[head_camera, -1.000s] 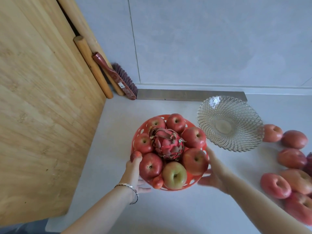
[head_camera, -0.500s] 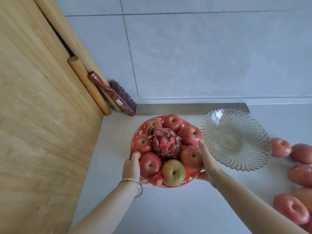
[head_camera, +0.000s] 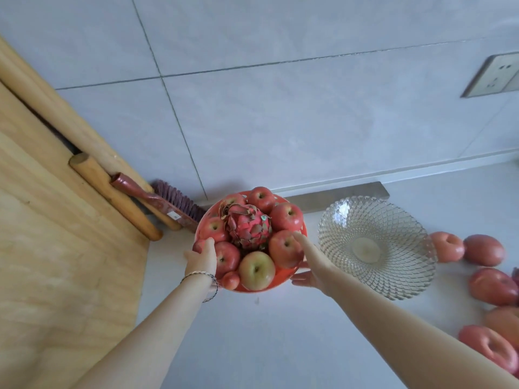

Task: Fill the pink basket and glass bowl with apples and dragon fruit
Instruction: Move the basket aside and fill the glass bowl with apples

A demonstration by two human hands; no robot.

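Note:
The pink basket (head_camera: 302, 231) is piled with several red apples (head_camera: 286, 217) around a dragon fruit (head_camera: 248, 226). My left hand (head_camera: 202, 258) grips its left rim, thumb over the edge. My right hand (head_camera: 310, 262) holds the right side, thumb on the rim by an apple and fingers underneath. The basket looks lifted off the counter. To its right stands the glass bowl (head_camera: 398, 279), empty. Several loose apples (head_camera: 483, 249) lie on the counter at the far right.
A large wooden board (head_camera: 50, 262) leans on the left, with a rolling pin (head_camera: 112, 197) and a brush (head_camera: 163, 202) beside it. The grey tiled wall is close behind. A metal strip (head_camera: 342, 193) runs along the wall's foot. A wall socket (head_camera: 494, 77) sits at upper right.
Both hands have carried the basket up and toward the wall. My right hand has closed onto the basket's right side. The view has tilted upward, showing more wall.

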